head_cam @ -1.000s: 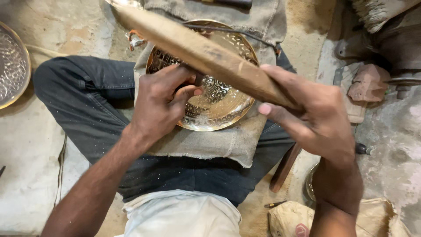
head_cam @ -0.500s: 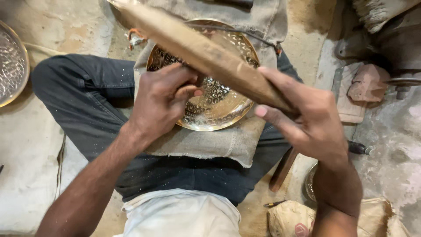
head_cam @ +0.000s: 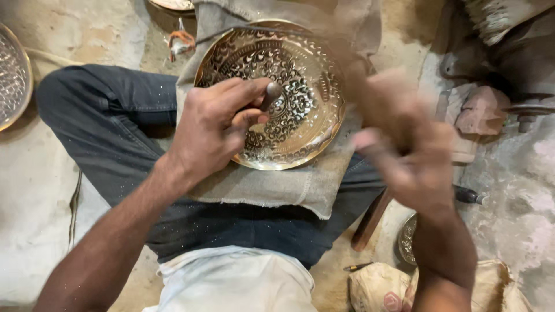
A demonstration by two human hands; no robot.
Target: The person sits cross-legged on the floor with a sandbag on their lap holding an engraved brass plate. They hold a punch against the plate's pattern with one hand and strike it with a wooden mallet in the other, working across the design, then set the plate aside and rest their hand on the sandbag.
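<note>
A round brass plate [head_cam: 324, 144] with engraved patterns rests on a burlap cloth [head_cam: 272, 188] over my lap. My left hand [head_cam: 211, 127] grips a short dark metal punch [head_cam: 270, 92], whose tip stands on the middle of the plate. My right hand [head_cam: 410, 156] is motion-blurred to the right of the plate. It is closed around a wooden baton [head_cam: 347, 52], which shows only as a brown smear over the plate's right rim.
Another patterned metal plate [head_cam: 11, 75] lies on the floor at far left. A wooden stick [head_cam: 370, 219], a small plate edge [head_cam: 407, 237], a small tool [head_cam: 355, 267] and cloth sacks [head_cam: 381, 289] lie by my right knee. Blocks and metal parts [head_cam: 480, 110] sit at right.
The wooden baton lay across the plate before; now my right hand swings it fast and it is a blur. The plate's face is uncovered. My left hand still holds the punch.
</note>
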